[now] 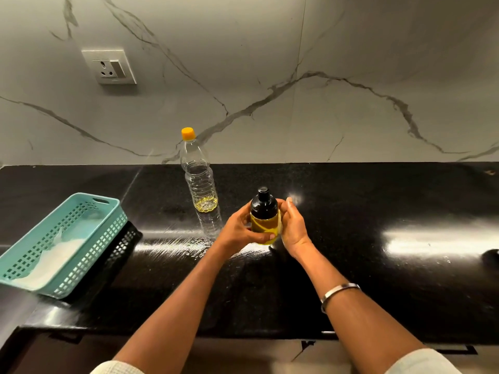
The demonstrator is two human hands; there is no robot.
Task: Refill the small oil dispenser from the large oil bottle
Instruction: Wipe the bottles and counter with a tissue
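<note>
Small oil dispenser stands near the middle of the black bench, upright, black pump cap on, body mostly full of yellow oil. Left hand wraps the body, thumb across the front, fingers curled round it. Right hand lies against the other side, fingers fairly straight; whether it grips or only steadies, cannot tell. Large oil bottle stands behind and to the left, near but apart, orange cap on, only a thin layer of oil at the bottom.

Judgement: dispenser looks already filled and capped; closing or checking step.

Risks:
- Bench in front of the bottle shows wet streaks, possibly oil. Oily fingers on the dispenser's smooth body could slip if it is lifted or the cap twisted.
- Cap not seated fully: leak on first tilt.
- Nearly empty bottle is light and tall; a forearm brushing it would tip it.

Teal basket at left, well apart.
</note>
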